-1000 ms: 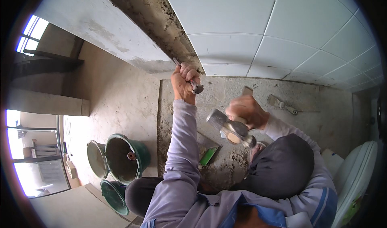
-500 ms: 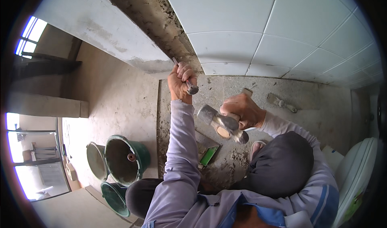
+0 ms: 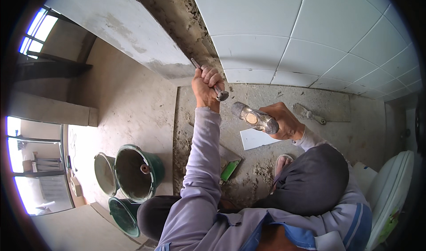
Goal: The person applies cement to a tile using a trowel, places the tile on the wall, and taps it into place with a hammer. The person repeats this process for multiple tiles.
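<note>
My left hand (image 3: 207,86) is wrapped round a metal chisel (image 3: 221,94). The chisel's tip points up and left, to the edge between the grey plastered wall face (image 3: 171,69) and the rough mortar strip (image 3: 188,27). Its struck end sticks out below my fist. My right hand (image 3: 284,119) is closed round the handle of a hammer (image 3: 256,117); the handle is mostly hidden by the fingers and the head. The hammer head is a short gap to the right of the chisel's struck end and a little below it.
White wall tiles (image 3: 253,51) border the mortar strip. A trowel (image 3: 308,113), a white tile piece (image 3: 255,139), a green-ended tool (image 3: 230,170) and rubble (image 3: 262,173) lie on the floor. Green buckets (image 3: 155,171) stand left. A white toilet (image 3: 392,198) is at the right.
The hammer has turned, its front face now nearer the chisel's struck end. Both hands sit slightly further right in view. More of the white tile piece shows.
</note>
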Tool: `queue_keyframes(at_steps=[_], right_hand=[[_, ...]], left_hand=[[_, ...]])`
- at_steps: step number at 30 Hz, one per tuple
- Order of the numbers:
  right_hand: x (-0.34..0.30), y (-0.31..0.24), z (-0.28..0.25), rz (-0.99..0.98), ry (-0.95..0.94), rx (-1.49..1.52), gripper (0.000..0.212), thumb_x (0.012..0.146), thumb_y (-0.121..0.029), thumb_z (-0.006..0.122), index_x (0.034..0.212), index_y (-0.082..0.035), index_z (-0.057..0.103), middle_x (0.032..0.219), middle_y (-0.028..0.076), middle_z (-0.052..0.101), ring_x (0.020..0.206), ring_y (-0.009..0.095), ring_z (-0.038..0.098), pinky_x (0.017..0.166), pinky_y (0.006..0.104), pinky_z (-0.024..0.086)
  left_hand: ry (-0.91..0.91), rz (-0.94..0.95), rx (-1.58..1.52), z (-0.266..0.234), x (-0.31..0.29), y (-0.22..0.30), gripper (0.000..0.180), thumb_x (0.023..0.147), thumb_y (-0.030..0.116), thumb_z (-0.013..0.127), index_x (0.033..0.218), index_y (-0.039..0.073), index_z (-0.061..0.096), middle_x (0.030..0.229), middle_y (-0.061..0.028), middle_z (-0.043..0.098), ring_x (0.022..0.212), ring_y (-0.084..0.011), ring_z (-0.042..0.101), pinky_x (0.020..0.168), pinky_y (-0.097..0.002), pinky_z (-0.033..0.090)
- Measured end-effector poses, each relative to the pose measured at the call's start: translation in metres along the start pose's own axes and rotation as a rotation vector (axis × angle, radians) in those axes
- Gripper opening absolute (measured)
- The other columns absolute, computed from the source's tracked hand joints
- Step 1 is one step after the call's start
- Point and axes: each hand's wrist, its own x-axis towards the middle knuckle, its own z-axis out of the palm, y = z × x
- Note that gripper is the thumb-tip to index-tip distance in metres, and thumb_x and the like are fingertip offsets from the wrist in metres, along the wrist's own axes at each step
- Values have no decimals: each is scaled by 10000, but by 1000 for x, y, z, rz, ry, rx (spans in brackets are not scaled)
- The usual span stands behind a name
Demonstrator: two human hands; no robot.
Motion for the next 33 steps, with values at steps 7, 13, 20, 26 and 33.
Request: queue_keyframes(at_steps=[7,13,20,26,33], right_hand=[[9,-12,-7,-141,117,76,77,667,-55,590,740,-52,568,536,110,525,459,280,532,465,362,404],[43,22,0,17,-50,-174,218,710,-230,654,697,-62,516,584,72,558,466,238,541,454,375,408],[34,11,9,-234,75,-93,133,721,-176,600,681,-85,512,520,48,496,434,216,518,441,358,416],[20,3,9,-58,2,21,110,706,-170,645,749,-86,588,510,59,520,451,241,548,467,337,430],[10,2,-5,-27,27,-16,221,651,-232,684,726,-74,549,562,89,518,494,280,548,474,370,400]], left_hand=[[-79,32,-53,2,11,-1,347,985,214,281,682,69,371,537,19,318,432,-79,326,354,-206,286],[-55,-17,-112,10,14,-1,363,985,227,287,660,80,351,524,8,320,419,-88,306,357,-220,290],[10,5,-151,14,12,0,340,991,243,314,717,54,386,533,17,319,413,-80,314,326,-211,266],[16,-72,-45,5,-3,-2,366,1012,326,303,768,72,404,548,39,303,429,-64,311,326,-192,278],[-94,-31,-91,30,1,-8,279,991,218,318,780,53,400,556,24,335,413,-63,329,328,-193,307]])
